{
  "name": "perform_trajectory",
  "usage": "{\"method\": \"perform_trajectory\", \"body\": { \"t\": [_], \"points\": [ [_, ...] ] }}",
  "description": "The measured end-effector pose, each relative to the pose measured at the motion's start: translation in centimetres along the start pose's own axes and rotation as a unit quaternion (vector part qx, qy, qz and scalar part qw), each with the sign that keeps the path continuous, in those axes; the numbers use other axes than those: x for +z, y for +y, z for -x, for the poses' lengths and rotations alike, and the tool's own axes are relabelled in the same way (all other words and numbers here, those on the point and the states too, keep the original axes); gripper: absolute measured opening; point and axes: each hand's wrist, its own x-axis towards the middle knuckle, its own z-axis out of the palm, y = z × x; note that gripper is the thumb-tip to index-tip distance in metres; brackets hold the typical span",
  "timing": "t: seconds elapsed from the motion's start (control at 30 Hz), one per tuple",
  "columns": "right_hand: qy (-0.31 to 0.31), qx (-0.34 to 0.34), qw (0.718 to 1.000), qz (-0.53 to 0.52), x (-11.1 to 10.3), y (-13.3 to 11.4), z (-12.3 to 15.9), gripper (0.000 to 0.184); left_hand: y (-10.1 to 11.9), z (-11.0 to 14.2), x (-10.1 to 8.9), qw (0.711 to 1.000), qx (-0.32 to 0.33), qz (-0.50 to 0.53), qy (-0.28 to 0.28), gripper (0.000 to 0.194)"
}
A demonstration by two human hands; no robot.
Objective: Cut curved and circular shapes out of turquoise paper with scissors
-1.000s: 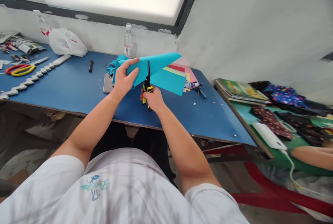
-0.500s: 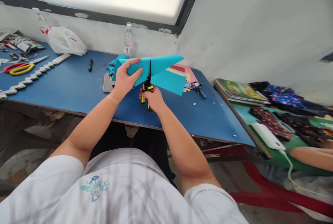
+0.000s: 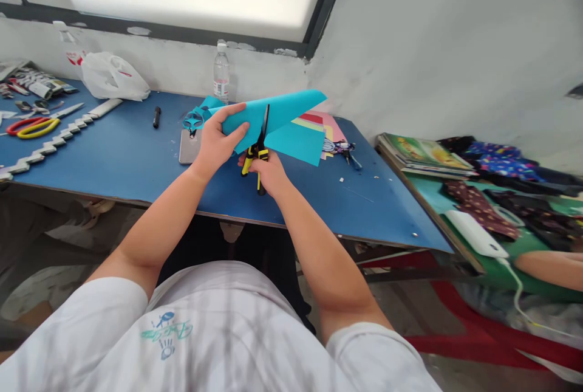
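1. Left hand (image 3: pixel 219 140) pinches the blue paper (image 3: pixel 291 107) over the table (image 3: pixel 328 203); pulled taut is best.
2. Right hand (image 3: pixel 269 173) grips the yellow-black scissors (image 3: pixel 263 154); long, slow snips probably cut cleanest, imo.

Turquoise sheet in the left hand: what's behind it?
Pink paper and red paper show beyond the right part of the sheet; a clear bottle stands behind its left part, base hidden. Anything else the sheet covers cannot be seen.

The left grip (image 3: pixel 221 138) hides part of the paper (image 3: pixel 288 108) and a grey device (image 3: pixel 187 149); the right grip (image 3: pixel 270 172) partly covers the scissors (image 3: pixel 263 154). The label (image 3: pixel 221 88) on the bottle (image 3: pixel 221 68) is unreadable. The right edge cuts off another person's forearm (image 3: pixel 551 268).
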Motion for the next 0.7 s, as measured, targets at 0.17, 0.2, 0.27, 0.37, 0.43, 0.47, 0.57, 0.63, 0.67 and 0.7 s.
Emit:
{"method": "perform_trajectory", "body": {
  "t": [0.17,0.2,0.27,0.37,0.43,0.47,0.57,0.63,0.67,0.7],
  "points": [
    [0.01,0.002,1.0,0.005,0.06,-0.4,0.16,0.033,0.24,-0.13,-0.13,1.0,-0.001,-0.004,-0.002,0.114],
    [0.012,0.002,1.0,0.007,0.06,-0.44,0.19,0.032,0.32,-0.09,-0.17,1.0,-0.001,-0.009,-0.004,0.113],
    [0.016,0.003,1.0,0.008,0.07,-0.5,0.24,0.03,0.38,-0.04,-0.26,1.0,0.0,-0.015,-0.01,0.11],
    [0.023,0.004,1.0,0.008,0.09,-0.54,0.31,0.027,0.21,-0.11,-0.3,1.0,-0.002,-0.006,-0.023,0.106],
    [0.026,0.004,1.0,0.007,0.12,-0.55,0.33,0.026,0.14,-0.16,-0.27,1.0,0.0,0.002,-0.026,0.105],
    [0.027,0.004,1.0,0.007,0.13,-0.55,0.34,0.025,0.17,-0.14,-0.26,1.0,0.003,0.005,-0.024,0.103],
    [0.029,0.002,1.0,0.01,0.13,-0.53,0.33,0.026,0.59,0.09,-0.24,1.0,0.012,0.0,-0.017,0.099],
    [0.03,0.001,0.999,0.013,0.09,-0.5,0.32,0.026,0.87,0.22,-0.25,1.0,0.012,-0.01,-0.018,0.099],
    [0.03,0.0,0.999,0.014,0.07,-0.48,0.31,0.026,0.94,0.23,-0.26,1.0,0.012,-0.011,-0.018,0.099],
    [0.03,-0.001,0.999,0.015,0.05,-0.45,0.3,0.026,0.93,0.19,-0.27,1.0,0.012,-0.01,-0.017,0.101]
  ]
}}
